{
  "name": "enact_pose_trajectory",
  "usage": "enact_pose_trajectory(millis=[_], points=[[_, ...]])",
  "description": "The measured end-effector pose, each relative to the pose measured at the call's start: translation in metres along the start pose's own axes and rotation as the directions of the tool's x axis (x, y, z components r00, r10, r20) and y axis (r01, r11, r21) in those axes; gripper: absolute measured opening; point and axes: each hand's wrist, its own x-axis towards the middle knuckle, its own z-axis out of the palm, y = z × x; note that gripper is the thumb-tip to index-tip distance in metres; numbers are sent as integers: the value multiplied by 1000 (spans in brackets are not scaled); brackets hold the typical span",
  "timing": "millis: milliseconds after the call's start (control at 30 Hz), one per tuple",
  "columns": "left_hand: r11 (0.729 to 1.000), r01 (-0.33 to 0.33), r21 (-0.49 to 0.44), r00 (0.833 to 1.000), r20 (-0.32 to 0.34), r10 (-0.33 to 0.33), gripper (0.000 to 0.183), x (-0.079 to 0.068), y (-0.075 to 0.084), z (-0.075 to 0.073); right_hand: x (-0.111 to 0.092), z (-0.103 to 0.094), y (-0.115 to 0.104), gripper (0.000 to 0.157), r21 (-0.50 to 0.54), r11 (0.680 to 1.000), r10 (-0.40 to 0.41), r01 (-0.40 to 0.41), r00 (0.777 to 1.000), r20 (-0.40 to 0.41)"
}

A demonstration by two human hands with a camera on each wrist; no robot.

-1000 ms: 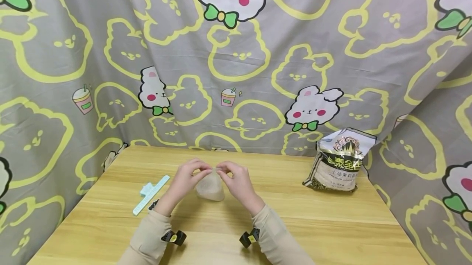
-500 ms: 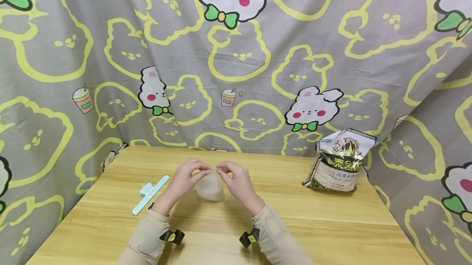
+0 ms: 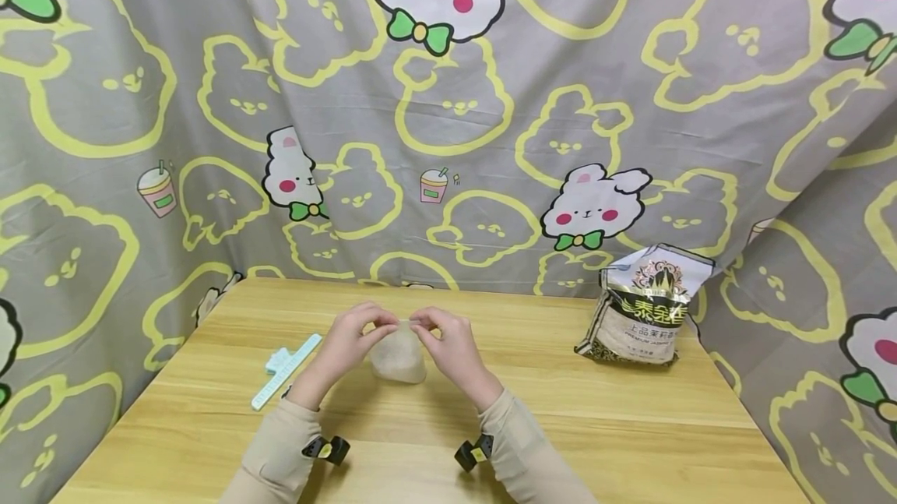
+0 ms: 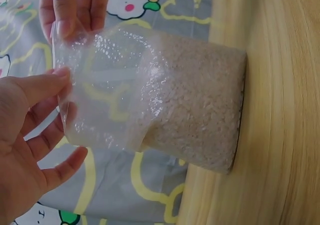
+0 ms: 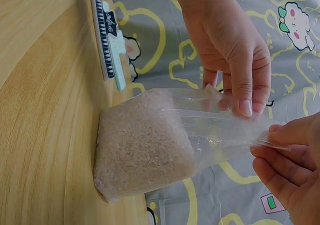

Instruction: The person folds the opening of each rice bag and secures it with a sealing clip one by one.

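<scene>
A clear plastic bag of rice (image 4: pixel 195 95) stands upright on the wooden table, its lower part full of white grains and its upper part bare film. My left hand (image 3: pixel 356 336) pinches the bag's top edge between thumb and fingers. At the same edge, close beside it, my right hand (image 3: pixel 448 340) pinches the film too. In the left wrist view, the left thumb lies on the near face of the film, with fingertips showing through behind it. The right wrist view has the right hand (image 5: pixel 295 160) at the bag's mouth, thumb over curled fingers.
A pale blue bag clip (image 3: pixel 286 371) lies left of the hands, with a dark label by it. At the right back of the table (image 3: pixel 561 426) stands a printed rice sack (image 3: pixel 641 309). A patterned grey curtain (image 3: pixel 476 138) surrounds the table's back and sides.
Both hands stay at the bag's top edge, with only a slight shift of the left forearm to the left. The bag, clip and sack keep their places.
</scene>
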Motion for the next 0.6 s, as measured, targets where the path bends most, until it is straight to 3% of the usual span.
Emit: enact_pose_trajectory(millis=[367, 600], points=[[1000, 11, -13, 1000, 29, -10, 5, -2, -10, -7, -1, -1, -1, 6, 3, 1000, 25, -25, 1000, 8], [996, 70, -63, 995, 70, -65, 5, -5, -22, -14, -1, -2, -2, 5, 2, 999, 33, -33, 999, 3]])
